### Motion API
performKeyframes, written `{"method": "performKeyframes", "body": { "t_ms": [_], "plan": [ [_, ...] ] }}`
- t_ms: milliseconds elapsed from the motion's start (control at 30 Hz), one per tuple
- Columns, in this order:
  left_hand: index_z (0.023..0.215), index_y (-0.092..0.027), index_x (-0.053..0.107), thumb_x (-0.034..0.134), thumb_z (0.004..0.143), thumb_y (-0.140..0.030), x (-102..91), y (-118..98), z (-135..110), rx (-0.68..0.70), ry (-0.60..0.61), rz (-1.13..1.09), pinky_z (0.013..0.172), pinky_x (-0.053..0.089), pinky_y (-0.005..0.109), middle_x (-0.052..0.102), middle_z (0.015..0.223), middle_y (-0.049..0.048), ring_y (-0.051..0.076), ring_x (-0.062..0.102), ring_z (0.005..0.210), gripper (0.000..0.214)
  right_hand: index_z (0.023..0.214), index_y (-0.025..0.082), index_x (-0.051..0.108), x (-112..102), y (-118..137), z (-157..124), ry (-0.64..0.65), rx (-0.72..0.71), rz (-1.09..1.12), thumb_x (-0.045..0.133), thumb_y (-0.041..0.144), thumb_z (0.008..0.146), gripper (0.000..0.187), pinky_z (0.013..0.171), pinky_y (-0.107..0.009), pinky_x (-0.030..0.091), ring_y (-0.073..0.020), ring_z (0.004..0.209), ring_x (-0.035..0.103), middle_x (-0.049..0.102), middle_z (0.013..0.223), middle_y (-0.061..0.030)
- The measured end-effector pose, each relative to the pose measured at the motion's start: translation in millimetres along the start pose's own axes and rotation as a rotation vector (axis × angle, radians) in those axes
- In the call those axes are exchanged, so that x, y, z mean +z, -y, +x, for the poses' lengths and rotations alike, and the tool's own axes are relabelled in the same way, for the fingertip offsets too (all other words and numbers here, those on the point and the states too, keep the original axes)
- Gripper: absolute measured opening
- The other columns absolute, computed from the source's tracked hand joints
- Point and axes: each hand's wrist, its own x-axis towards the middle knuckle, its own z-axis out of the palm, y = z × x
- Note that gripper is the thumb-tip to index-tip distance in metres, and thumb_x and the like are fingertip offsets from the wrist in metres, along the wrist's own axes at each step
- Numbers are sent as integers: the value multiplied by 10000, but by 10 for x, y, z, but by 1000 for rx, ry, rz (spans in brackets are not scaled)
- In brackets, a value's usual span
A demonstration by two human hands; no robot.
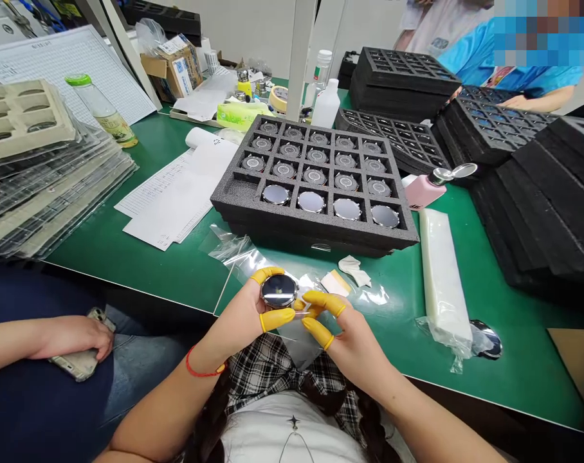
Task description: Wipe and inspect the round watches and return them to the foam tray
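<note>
left hand [247,313] with a grip on 1 watch [279,291], right hand [344,326] alongside, hold unclear

Bright, even light fills your table [412,328], seemingly from above. You get white shine on the clear plastic [375,294] and pale glare on the front watches [312,201]. The watch [279,291] in your left hand [241,315] looks sharp. Things stretch near your picture's edges, and squares [547,32] blur the top right

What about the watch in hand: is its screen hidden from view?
No: the left hand holds the watch with its dark screen visible.
</note>
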Motion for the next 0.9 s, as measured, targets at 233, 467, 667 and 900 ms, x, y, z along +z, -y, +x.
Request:
{"method": "performKeyframes", "body": {
  "t_ms": [233, 467, 667, 900],
  "plan": [
    [1100, -211, 499, 820, 647, -180, -66, 43, 6, 0, 20, 77, 811, 528, 274, 602, 942, -19, 133, 628, 857, 557, 998, 251, 590, -16, 24, 17, -8, -162, -149, 588, 115, 886, 176, 777, -402, 500, -203, 831, 618, 702, 897, -17],
    [1149, -239, 469, 788, 712, -192, -116, 115, 48, 18, 3, 118, 848, 527, 285, 615, 995, -6, 153, 666, 912, 543, 948, 217, 601, 63, 6, -27, -24, -232, -336, 551, 106, 904, 129, 840, -475, 472, -214, 864, 570, 654, 934, -59],
    [1155, -244, 426, 786, 712, -228, -203, 193, 122, 20, -63, 99, 879, 531, 372, 620, 978, 5, 194, 687, 899, 571, 933, 230, 586, -214, 272, -102, -92, -351, -221, 557, 44, 871, 199, 918, -450, 423, -212, 977, 516, 596, 937, -42],
    [1191, -258, 485, 748, 733, -212, -67, 169, 11, 108, 87, 394, 811, 513, 296, 607, 1098, 23, 172, 625, 905, 530, 745, 241, 606, -322, 285, 100, -143, 115, 184, 629, 309, 865, 140, 996, -488, 379, -251, 1111, 525, 612, 1179, -47]
  ]
}}
